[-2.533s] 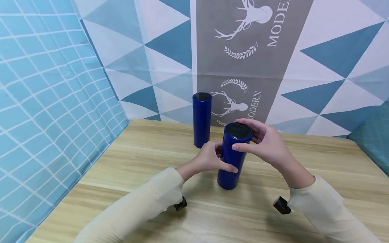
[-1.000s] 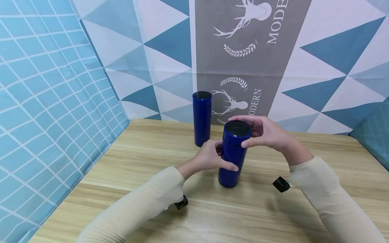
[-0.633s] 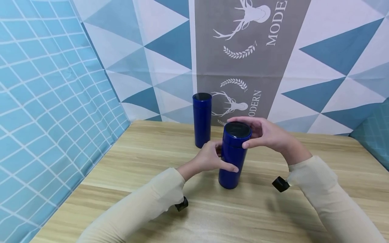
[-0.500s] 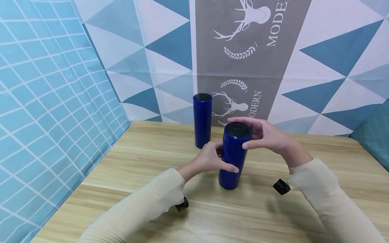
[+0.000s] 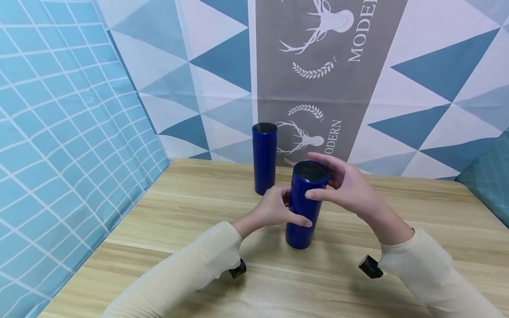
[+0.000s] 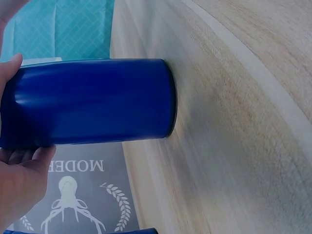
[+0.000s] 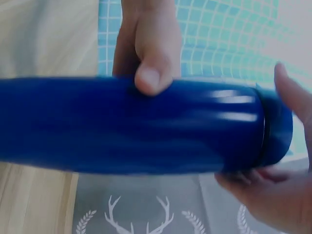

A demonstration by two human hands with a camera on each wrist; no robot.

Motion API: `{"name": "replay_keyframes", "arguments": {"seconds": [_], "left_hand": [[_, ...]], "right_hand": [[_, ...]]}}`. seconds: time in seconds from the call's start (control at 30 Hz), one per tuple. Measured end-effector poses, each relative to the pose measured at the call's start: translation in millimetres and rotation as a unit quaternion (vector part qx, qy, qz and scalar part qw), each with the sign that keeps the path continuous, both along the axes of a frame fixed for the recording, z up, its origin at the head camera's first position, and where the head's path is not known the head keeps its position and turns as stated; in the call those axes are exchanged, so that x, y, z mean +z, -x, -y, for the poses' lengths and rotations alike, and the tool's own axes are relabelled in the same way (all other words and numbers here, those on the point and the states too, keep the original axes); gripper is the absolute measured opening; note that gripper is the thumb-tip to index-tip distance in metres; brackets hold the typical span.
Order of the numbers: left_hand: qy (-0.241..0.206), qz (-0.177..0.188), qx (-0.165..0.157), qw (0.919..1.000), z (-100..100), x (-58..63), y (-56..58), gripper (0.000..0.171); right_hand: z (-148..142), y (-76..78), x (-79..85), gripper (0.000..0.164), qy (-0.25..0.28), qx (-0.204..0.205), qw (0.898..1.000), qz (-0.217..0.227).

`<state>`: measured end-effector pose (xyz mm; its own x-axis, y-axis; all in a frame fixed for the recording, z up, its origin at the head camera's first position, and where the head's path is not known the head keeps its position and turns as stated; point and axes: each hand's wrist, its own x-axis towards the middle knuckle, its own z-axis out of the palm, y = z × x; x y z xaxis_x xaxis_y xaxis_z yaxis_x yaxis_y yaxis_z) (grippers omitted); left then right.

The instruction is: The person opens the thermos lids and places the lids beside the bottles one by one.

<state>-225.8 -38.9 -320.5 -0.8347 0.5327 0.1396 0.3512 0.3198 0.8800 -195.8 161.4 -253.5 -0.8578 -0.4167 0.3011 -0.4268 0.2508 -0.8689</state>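
A dark blue thermos (image 5: 300,234) with a glossy black top stands upright on the wooden table, tilted slightly at most. My left hand (image 5: 274,207) grips its body from the left, thumb across the front. Around the lid (image 7: 279,131) my right hand (image 5: 350,187) is curled, with the thumb in front and the fingers behind. In the right wrist view, the lid's seam shows, and the thumb appears slightly apart from the lid while fingers lie along its lower side. Most of the left fingers are hidden behind the thermos.
A second blue thermos (image 5: 264,163) stands behind and to the left, near the wall. The wooden table (image 5: 191,198) meets a blue tiled-pattern sheet (image 5: 67,145) on the left and a patterned backdrop (image 5: 310,88) at the back.
My right hand has turned around the lid, its thumb sliding left across the front and its wrist dropping nearer me. The left hand and both thermoses have barely moved.
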Motion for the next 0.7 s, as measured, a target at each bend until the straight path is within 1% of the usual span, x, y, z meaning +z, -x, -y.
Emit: {"name": "replay_keyframes", "arguments": {"seconds": [0.1, 0.23, 0.47, 0.7], "left_hand": [[0.000, 0.004, 0.000, 1.0000, 0.2, -0.4, 0.2, 0.056], [0.000, 0.006, -0.001, 1.0000, -0.1, -0.9, 0.3, 0.057], [-0.003, 0.004, -0.004, 1.0000, -0.5, 0.0, 0.4, 0.057], [-0.001, 0.011, 0.001, 0.9999, 0.3, 0.1, 0.4, 0.058]], "right_hand": [[6.2, -6.1, 0.3, 0.071, -0.007, -0.046, 0.999, -0.010], [10.3, -9.7, -0.4, 0.065, -0.009, -0.076, 0.997, -0.022], [10.2, -9.1, -0.8, 0.061, -0.013, -0.083, 0.996, -0.028], [8.4, -7.1, 0.6, 0.060, -0.027, -0.071, 0.997, -0.032]]}}
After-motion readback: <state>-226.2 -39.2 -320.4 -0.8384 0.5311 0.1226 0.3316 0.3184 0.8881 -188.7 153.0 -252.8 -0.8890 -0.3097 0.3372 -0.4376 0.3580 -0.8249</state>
